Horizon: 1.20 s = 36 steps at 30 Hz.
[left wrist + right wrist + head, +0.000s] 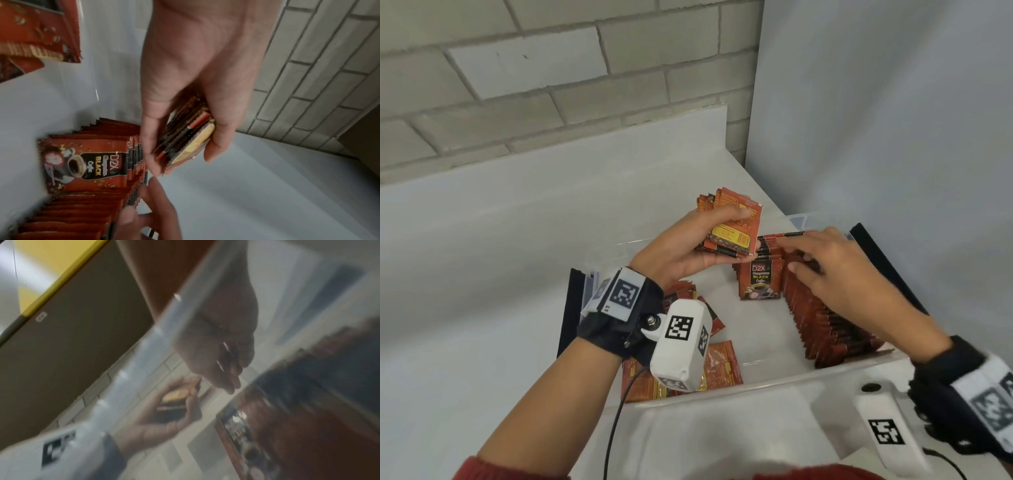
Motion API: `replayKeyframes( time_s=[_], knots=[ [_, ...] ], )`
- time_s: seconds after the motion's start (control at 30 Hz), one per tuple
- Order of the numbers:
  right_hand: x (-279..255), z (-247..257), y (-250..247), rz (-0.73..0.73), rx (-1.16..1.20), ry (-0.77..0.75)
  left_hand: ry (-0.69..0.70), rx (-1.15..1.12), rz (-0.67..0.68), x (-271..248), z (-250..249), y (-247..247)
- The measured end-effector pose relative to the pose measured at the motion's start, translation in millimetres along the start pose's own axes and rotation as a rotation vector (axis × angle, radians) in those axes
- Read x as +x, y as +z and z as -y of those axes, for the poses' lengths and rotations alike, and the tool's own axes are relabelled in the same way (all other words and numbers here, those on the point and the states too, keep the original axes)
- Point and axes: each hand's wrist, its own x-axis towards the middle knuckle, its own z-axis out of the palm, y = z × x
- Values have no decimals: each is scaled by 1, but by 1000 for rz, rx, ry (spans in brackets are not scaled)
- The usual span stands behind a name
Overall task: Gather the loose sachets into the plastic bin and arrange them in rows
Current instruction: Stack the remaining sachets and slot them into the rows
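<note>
My left hand [709,240] grips a stack of red and yellow coffee sachets [732,222] above the clear plastic bin [774,377]; the left wrist view shows the stack [185,138] edge-on between thumb and fingers. Inside the bin a long row of upright red sachets [832,329] runs along the right side, and a shorter row [760,277] stands at the back with a "D2X Black Coffee" face forward. My right hand [811,263] reaches over the tops of the long row, fingers straight and touching them. Loose sachets [722,370] lie flat at the bin's left.
The bin sits on a white counter [482,274] in a corner between a grey brick wall [551,85] and a white panel [893,120]. Black bin handles [568,308] stand at the left and right ends. The right wrist view is blurred, looking through the bin wall [164,337].
</note>
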Motion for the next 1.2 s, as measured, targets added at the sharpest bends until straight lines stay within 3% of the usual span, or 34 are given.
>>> replayKeyframes(
  time_s=[0.33,0.5,0.67,0.83,1.0,1.2],
  knots=[
    [-1,12,-80,164,485,225,-37,-20,111,-1,8,13],
    [15,16,-65,159,613,339,30,-102,151,-1,10,14],
    [24,18,-51,90,754,409,97,-40,187,0,12,15],
    [24,16,-48,17,844,395,94,-68,155,1,11,16],
    [16,18,-58,-156,1004,289,53,-142,127,1,7,15],
    [0,27,-63,-174,894,116,43,-260,82,1,5,15]
  ],
)
